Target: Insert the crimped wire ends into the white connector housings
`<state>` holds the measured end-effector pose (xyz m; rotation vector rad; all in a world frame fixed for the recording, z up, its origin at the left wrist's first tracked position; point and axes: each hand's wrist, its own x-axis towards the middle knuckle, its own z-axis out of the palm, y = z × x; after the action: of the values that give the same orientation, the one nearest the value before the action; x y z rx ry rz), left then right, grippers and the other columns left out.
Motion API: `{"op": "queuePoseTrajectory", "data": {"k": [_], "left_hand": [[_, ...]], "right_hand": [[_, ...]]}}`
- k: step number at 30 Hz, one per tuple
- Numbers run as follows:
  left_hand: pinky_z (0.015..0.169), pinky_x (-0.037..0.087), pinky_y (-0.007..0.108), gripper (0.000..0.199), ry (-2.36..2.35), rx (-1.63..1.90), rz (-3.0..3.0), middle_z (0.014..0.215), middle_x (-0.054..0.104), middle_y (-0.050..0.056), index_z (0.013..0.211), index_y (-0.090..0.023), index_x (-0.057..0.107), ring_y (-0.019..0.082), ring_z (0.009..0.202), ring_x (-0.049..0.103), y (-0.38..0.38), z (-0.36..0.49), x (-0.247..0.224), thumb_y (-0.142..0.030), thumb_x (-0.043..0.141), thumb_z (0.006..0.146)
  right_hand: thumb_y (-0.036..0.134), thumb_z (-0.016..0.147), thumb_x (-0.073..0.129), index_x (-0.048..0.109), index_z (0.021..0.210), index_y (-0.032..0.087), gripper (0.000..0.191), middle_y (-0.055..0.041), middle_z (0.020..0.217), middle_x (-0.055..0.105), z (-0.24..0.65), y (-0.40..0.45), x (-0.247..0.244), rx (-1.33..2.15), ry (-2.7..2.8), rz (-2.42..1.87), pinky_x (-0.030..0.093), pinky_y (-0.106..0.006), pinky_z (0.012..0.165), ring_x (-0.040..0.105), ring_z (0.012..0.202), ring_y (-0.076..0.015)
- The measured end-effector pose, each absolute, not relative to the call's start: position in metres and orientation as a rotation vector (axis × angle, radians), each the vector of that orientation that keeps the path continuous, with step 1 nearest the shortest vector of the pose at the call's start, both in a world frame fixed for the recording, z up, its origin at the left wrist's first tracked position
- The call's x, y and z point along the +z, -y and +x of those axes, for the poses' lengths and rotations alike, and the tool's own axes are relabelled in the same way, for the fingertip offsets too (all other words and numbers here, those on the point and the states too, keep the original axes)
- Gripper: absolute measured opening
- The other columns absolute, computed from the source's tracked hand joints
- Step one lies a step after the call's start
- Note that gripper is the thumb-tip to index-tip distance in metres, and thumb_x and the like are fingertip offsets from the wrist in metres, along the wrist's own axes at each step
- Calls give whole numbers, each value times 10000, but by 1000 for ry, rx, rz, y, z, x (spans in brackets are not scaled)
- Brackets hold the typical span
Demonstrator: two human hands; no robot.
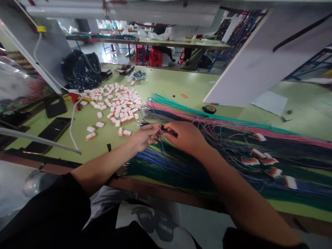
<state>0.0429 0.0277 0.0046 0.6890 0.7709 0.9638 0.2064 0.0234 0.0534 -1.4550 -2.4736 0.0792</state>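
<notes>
Over the bundles of cut wire, my left hand (147,137) and my right hand (186,136) meet with their fingertips close together. My left fingers are pinched on thin wires (161,142), whose ends hang down between the hands. My right thumb and fingers are closed around a small dark strand or strip (169,130), too blurred to name for certain. Beneath both hands lie long wires in green, pink (178,111), dark blue and blue (158,158), with metal tips at their left ends. White and orange connectors (121,103) lie heaped to the left.
Wired connectors (259,159) rest on the wires at right. A roll of black tape (209,109) sits by a white upright panel (241,58). On the left are a phone (48,135), red-and-yellow pliers (75,99), a white cable (72,128) and a dark bag (81,69).
</notes>
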Motion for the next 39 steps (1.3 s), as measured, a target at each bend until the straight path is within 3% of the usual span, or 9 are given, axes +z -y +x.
{"op": "queuePoseTrajectory", "data": {"k": [3, 7, 13, 19, 23, 25, 30, 39], "left_hand": [[364, 375, 148, 139, -750, 1006, 746, 498, 580, -51, 778, -119, 589, 44, 350, 493, -26, 44, 5, -184, 704, 734], [345, 349, 141, 113, -787, 1005, 746, 594, 655, -7, 786, -118, 581, 38, 357, 492, -22, 46, 10, -147, 680, 739], [383, 389, 135, 70, -811, 969, 695, 573, 633, -26, 790, -117, 569, 28, 369, 491, -23, 45, 14, -79, 615, 756], [390, 383, 159, 130, -885, 1044, 791, 593, 594, -34, 702, -161, 502, 47, 399, 520, -28, 34, 16, -64, 583, 735], [368, 328, 181, 110, -975, 1039, 1165, 501, 490, -69, 699, -192, 578, 48, 363, 439, -17, 39, 17, -89, 581, 738], [417, 358, 199, 94, -1017, 1089, 1367, 532, 526, -52, 715, -208, 624, 64, 420, 456, -10, 42, 18, -125, 595, 749], [723, 457, 269, 120, -1043, 1214, 1755, 775, 671, 22, 710, -222, 672, 148, 771, 590, -4, 43, 21, -138, 595, 745], [737, 451, 290, 168, -1055, 1206, 1942, 793, 675, 46, 787, -218, 702, 163, 782, 598, -3, 42, 15, -187, 537, 796]], "right_hand": [[291, 873, 439, 646, 798, 176, 249, -63, 764, 677, 195, -10, 40, -21, 2506, -1478, 318, -267, 609, 580, 706, -169], [232, 847, 436, 644, 716, 185, 250, -34, 699, 661, 200, -7, 29, 37, 2345, -1561, 300, -245, 577, 557, 650, -140], [385, 824, 492, 692, 760, 231, 261, 13, 577, 630, 207, -4, 28, 131, 2253, -1630, 253, -238, 508, 517, 526, -124], [308, 783, 510, 709, 807, 233, 214, 20, 615, 655, 214, -2, 32, 352, 2048, -1464, 330, -227, 529, 504, 507, -100], [282, 751, 508, 664, 673, 203, 192, 23, 554, 601, 212, 3, 34, 415, 1955, -1325, 345, -222, 521, 474, 494, -92], [254, 733, 497, 638, 629, 203, 182, 24, 536, 579, 209, 5, 33, 355, 1947, -1325, 344, -223, 523, 470, 500, -95], [233, 714, 490, 599, 585, 205, 171, 24, 504, 555, 204, 9, 29, 224, 1963, -1344, 332, -220, 516, 462, 493, -96], [251, 716, 486, 583, 567, 192, 187, 22, 496, 544, 202, 9, 26, 234, 1994, -1366, 313, -220, 516, 460, 485, -94]]}}
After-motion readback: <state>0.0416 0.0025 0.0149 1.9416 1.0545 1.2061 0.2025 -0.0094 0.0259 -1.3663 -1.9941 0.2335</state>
